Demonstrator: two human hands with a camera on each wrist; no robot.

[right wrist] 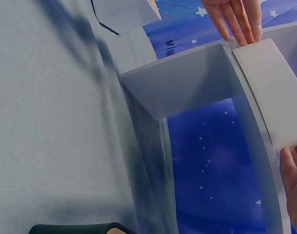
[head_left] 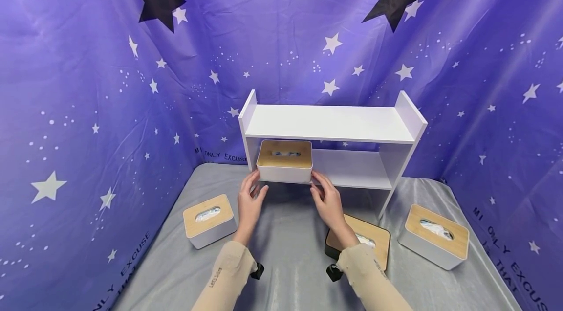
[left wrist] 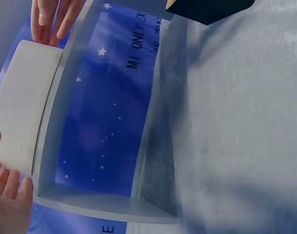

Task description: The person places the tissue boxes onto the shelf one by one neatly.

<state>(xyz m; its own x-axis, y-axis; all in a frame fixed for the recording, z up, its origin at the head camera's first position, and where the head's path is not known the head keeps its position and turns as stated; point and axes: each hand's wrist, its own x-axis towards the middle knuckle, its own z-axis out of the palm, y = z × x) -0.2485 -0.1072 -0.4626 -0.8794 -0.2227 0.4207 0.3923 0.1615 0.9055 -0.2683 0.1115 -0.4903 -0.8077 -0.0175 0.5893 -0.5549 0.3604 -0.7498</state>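
A white tissue box [head_left: 285,174] with a wooden lid sits at the left end of the lower shelf of a white rack [head_left: 325,122]. Tissue shows through its oval slot. My left hand [head_left: 250,201] is at the box's left end, fingertips touching its side near the bottom and thumb apart in front. On the opposite end, my right hand [head_left: 327,201] has its fingertips against the right side, low by the shelf edge. Fingers of both hands are extended rather than wrapped round. In the left wrist view, the box's plain white front [left wrist: 26,102] lies between the two hands.
A second white tissue box [head_left: 210,220] stands on the grey cloth [head_left: 286,262] at the left. To the right is another white one [head_left: 435,237]. A black tissue box [head_left: 378,240] with a wooden lid lies partly behind my right forearm. Purple star-printed curtains [head_left: 281,47] surround the rack.
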